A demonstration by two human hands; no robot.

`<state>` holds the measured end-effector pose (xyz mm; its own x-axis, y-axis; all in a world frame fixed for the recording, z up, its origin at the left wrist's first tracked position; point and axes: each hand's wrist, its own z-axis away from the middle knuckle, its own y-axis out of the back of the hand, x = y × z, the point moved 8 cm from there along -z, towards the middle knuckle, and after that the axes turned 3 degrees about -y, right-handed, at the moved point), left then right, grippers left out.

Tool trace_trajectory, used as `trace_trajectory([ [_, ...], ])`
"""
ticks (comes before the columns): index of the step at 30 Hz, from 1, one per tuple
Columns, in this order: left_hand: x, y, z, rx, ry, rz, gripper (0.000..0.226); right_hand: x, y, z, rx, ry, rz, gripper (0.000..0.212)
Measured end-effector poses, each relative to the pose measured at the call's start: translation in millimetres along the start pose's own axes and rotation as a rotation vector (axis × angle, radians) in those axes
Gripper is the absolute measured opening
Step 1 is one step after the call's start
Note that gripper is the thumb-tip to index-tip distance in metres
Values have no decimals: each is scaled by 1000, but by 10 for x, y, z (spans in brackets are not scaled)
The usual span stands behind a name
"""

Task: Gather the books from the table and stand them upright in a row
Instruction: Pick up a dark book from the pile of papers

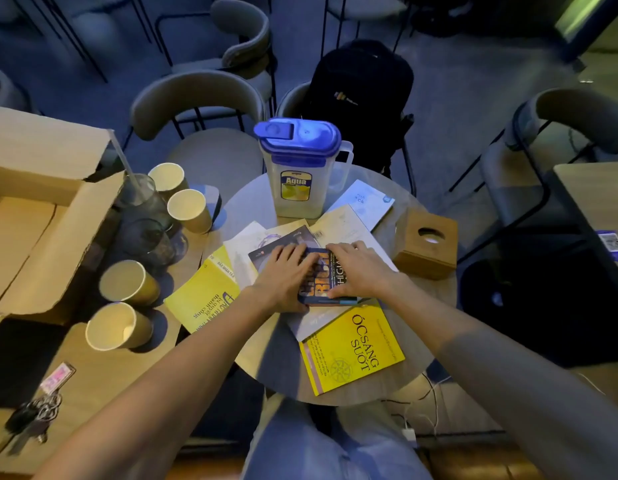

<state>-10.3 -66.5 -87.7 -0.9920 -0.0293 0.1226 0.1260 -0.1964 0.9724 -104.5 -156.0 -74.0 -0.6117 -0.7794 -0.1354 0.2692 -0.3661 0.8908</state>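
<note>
Books lie flat and scattered on a small round table [435, 299]. A dark blue book with orange lettering [319, 282] lies on top of the pile in the middle. My left hand [285, 271] grips its left edge and my right hand [357, 268] presses on its right side. Under it sit another dark book [283, 242] and a black book with white lettering [340, 275]. A yellow book [352, 348] lies at the near right, another yellow book [205, 296] at the left. Pale books or papers [364, 200] lie at the back.
A clear pitcher with a blue lid [300, 168] stands at the table's back. A wooden tissue box [427, 249] sits on the right. Several paper cups [127, 282], glasses [141, 199] and an open cardboard box [41, 209] crowd the left. Keys [37, 414] lie near left. Chairs and a black backpack [359, 95] stand behind.
</note>
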Motion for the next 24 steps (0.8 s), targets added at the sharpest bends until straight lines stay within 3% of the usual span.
trace_trajectory([
  [3,-94,-53,30,-52,6,18,117,-14,-22,-90,-56,-13,-57,95],
  [5,-213,-90,79,-90,107,102,126,-8,-43,-138,-91,-30,-96,93],
  [9,-355,-77,187,-51,273,447,132,-3,-57,-242,-118,-40,-97,88],
  [13,-540,20,238,139,457,813,102,32,-94,-334,-147,-69,-177,70],
  [18,-674,-41,229,110,652,1110,57,85,-69,-336,-189,-67,-334,45],
  [21,-687,-2,214,70,636,1195,35,134,-17,-269,-197,-52,-436,39],
  [24,-668,203,168,123,549,1213,38,218,90,-195,-162,-60,-605,33],
])
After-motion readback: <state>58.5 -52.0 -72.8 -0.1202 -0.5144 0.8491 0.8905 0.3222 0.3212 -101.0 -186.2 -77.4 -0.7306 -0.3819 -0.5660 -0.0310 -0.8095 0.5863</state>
